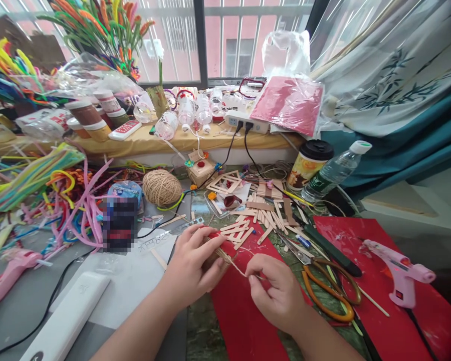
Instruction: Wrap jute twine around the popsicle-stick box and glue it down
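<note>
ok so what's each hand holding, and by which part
Left hand: a tan, seemingly twine-wrapped piece, its gripped part mostly hidden. Right hand: a twine strand, pinched a little away from that piece.

The left hand (197,263) partly hides a tan piece (223,254); the bottom edge crops a white case (69,312) (pixels blur a dark pack (119,224)).

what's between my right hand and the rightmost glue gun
The head view shows mainly scissors, then a thin stick, between your right hand and glue gun.
</note>
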Motion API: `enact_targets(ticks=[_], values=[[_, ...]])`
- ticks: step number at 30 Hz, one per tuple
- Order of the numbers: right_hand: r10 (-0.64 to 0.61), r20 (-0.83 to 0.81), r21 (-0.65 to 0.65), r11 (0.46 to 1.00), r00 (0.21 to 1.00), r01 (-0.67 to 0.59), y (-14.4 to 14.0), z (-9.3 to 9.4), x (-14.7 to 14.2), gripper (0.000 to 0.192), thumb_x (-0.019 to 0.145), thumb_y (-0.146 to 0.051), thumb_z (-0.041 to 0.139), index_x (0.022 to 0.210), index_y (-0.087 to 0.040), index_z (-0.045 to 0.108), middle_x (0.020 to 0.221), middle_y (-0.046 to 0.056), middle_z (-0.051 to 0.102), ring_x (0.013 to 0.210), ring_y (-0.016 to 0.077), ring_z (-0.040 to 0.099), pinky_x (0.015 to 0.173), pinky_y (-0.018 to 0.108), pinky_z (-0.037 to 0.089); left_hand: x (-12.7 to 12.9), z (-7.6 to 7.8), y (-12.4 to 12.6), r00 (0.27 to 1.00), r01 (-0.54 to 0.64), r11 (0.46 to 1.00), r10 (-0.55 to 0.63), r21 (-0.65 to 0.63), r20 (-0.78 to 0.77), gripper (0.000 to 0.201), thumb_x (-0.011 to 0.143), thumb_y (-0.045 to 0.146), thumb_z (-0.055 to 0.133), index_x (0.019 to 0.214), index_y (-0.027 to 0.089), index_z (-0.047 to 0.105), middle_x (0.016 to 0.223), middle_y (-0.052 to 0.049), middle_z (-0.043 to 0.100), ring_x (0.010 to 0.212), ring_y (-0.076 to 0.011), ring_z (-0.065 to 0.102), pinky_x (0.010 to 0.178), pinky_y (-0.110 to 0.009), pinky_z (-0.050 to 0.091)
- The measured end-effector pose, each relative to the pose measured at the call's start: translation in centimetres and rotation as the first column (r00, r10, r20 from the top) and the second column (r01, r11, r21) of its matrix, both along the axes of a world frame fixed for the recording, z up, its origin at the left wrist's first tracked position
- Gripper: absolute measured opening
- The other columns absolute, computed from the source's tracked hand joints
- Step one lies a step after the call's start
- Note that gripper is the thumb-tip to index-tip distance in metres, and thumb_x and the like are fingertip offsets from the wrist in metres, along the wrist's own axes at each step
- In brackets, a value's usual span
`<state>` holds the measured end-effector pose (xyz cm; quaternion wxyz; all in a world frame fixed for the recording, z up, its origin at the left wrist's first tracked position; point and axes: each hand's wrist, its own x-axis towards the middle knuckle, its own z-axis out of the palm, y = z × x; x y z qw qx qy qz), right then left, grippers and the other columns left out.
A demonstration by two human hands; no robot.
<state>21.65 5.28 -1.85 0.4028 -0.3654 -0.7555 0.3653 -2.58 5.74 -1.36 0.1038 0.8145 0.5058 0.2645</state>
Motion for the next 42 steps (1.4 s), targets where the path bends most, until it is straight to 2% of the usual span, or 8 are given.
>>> enact_targets(ticks=[6,9,13,17,23,28,33,42], values=[[0.001,-0.209,-0.426,0.900,0.978,-0.092,-0.2,-1.2,-1.2,0.013,0.102,-0.024,0.052,0.089,-0.023,0.055,0.089,0.002,0.061,0.081,0.0177,0.061,0.073,0.029,0.051,-0.2,-0.2,0.3,0.995,-0.026,0.997,0.019,0.067,0.102,0.029,0.096,0.030,0.069,0.125,0.027,0.069,0.126,-0.010,0.066,0.125,-0.0318,0.052,0.110,-0.052,0.045],[-0.031,-0.251,-0.528,0.842,0.968,-0.110,-0.6,-2.1,-1.8,0.023,0.101,-0.038,0.065,0.115,-0.024,0.054,0.095,0.001,0.062,0.079,0.0169,0.062,0.069,0.027,0.052,0.2,-0.5,0.1,0.992,-0.054,0.994,0.043,0.093,0.120,0.026,0.096,0.030,0.070,0.122,0.027,0.069,0.122,-0.010,0.065,0.122,-0.0319,0.051,0.108,-0.052,0.044],[-0.120,-0.111,-0.444,0.894,0.986,0.059,-0.6,-2.5,-1.8,0.076,0.093,-0.045,0.078,0.155,-0.030,0.037,0.130,0.009,0.062,0.097,0.0215,0.068,0.081,0.032,0.057,1.0,-0.9,-0.5,0.986,-0.070,0.988,0.049,0.134,0.157,0.025,0.093,0.028,0.075,0.118,0.027,0.070,0.115,-0.009,0.065,0.115,-0.0307,0.052,0.102,-0.050,0.045],[-0.110,0.013,-0.317,0.942,0.994,0.109,0.2,-2.2,-1.2,0.043,0.102,-0.043,0.066,0.143,-0.034,0.059,0.126,0.006,0.064,0.108,0.0240,0.065,0.093,0.035,0.055,0.7,-1.1,-0.7,0.964,0.017,0.997,-0.037,0.075,0.264,0.031,0.094,0.022,0.072,0.124,0.027,0.068,0.116,-0.009,0.065,0.112,-0.0279,0.058,0.097,-0.045,0.049],[-0.099,0.025,-0.249,0.963,0.995,0.102,1.1,-1.8,-0.3,0.026,0.107,-0.035,0.056,0.133,-0.034,0.063,0.117,0.004,0.060,0.098,0.0202,0.064,0.090,0.032,0.055,-0.5,-2.1,0.4,0.863,0.058,0.997,-0.024,-0.052,0.505,0.014,0.097,0.022,0.070,0.110,0.028,0.073,0.113,-0.007,0.069,0.111,-0.0239,0.065,0.097,-0.039,0.054],[-0.075,0.026,-0.216,0.973,0.997,0.079,1.3,-2.0,-0.3,0.026,0.108,-0.032,0.054,0.133,-0.035,0.063,0.122,0.005,0.060,0.107,0.0217,0.064,0.094,0.033,0.055,-1.0,-2.7,1.1,0.845,0.069,0.966,0.076,-0.248,0.529,0.045,0.096,0.038,0.072,0.139,0.031,0.062,0.151,-0.012,0.055,0.142,-0.0326,0.052,0.117,-0.048,0.044],[-0.124,0.012,-0.152,0.981,0.992,0.124,1.0,-2.0,-0.4,0.027,0.108,-0.030,0.054,0.133,-0.033,0.064,0.120,0.006,0.063,0.105,0.0208,0.065,0.092,0.032,0.055,-1.0,-2.3,0.8,0.882,0.171,0.971,-0.075,-0.169,0.465,0.033,0.101,0.034,0.064,0.134,0.031,0.070,0.145,-0.011,0.061,0.137,-0.0299,0.058,0.116,-0.045,0.047],[-0.119,0.023,-0.063,0.991,0.993,0.120,1.0,-1.3,0.1,0.010,0.101,-0.030,0.069,0.101,-0.023,0.077,0.084,0.003,0.070,0.075,0.0189,0.065,0.068,0.030,0.050,-0.6,-2.8,0.9,0.876,0.125,0.976,-0.024,-0.179,0.482,0.029,0.104,0.034,0.062,0.131,0.030,0.072,0.134,-0.010,0.069,0.126,-0.0263,0.066,0.109,-0.043,0.053]])
